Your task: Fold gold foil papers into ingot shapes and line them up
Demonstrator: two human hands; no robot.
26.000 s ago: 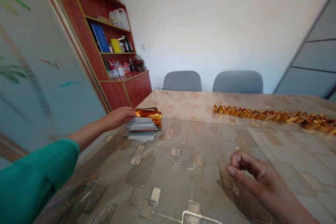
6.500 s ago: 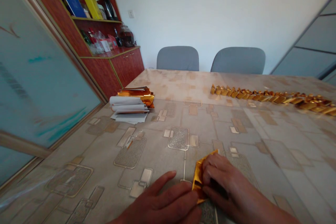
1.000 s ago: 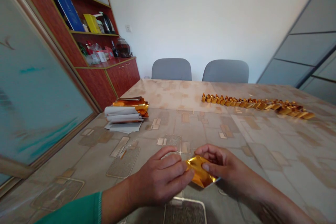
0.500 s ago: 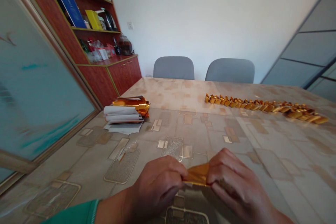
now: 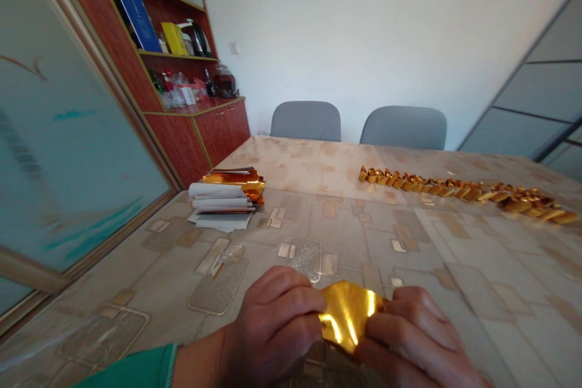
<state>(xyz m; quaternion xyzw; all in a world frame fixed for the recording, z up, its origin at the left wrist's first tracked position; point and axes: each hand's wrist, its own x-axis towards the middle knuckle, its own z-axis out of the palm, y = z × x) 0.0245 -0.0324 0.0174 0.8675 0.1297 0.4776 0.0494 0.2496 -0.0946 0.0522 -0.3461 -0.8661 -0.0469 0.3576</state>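
Between my two hands is a piece of shiny gold foil paper (image 5: 346, 315), bent and curved, low over the near part of the table. My left hand (image 5: 279, 321) is closed on its left end, fingers curled over the edge. My right hand (image 5: 411, 336) pinches the right end. My thumbs are mostly hidden behind the paper and fingers. Further off to the left lies a stack of folded foil sheets, with white paper backs (image 5: 220, 203) in front and gold sides (image 5: 239, 180) behind. A long row of folded gold foil pieces (image 5: 448, 188) stretches across the right side.
The table (image 5: 282, 160) has a patterned cover. Two grey chairs (image 5: 305, 120) stand at its far side against a white wall. A red-brown cabinet (image 5: 222, 133) with loaded shelves is at the left, beside a frosted glass door (image 5: 77, 127).
The gold foil paper has turned and opened from a narrow folded strip to a wider, bright curved face. Both hands have shifted their fingers while keeping hold. The view has swung slightly left.
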